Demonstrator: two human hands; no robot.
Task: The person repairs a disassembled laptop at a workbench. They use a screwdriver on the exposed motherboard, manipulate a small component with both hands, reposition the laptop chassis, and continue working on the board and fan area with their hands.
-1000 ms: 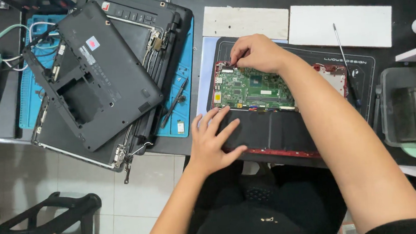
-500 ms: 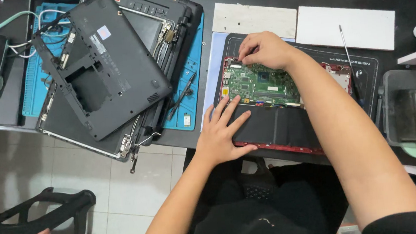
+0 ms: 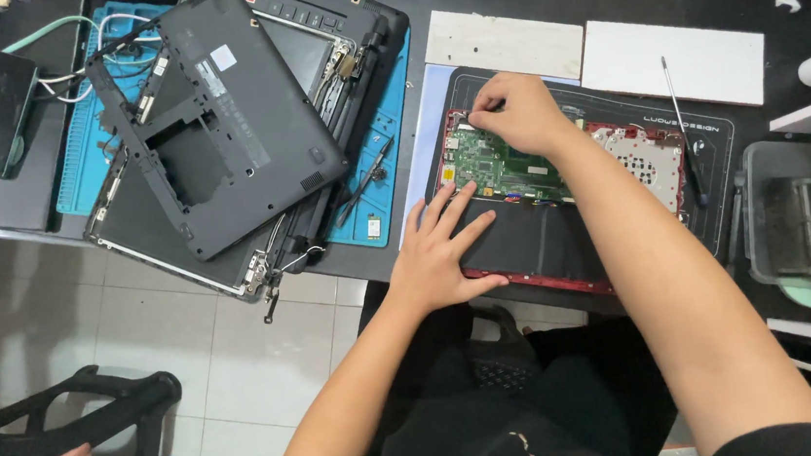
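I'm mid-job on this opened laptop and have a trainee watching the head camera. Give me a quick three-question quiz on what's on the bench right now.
1. True or false: the left hand lies flat, fingers spread, on the black battery of the red laptop.
2. Where do the right hand's fingertips work? A) the upper left corner of the green circuit board; B) the grey bottom cover; C) the white panel.
3. Fill in: the screwdriver lies to the ____ of the red laptop.

Key: 1 true; 2 A; 3 right.
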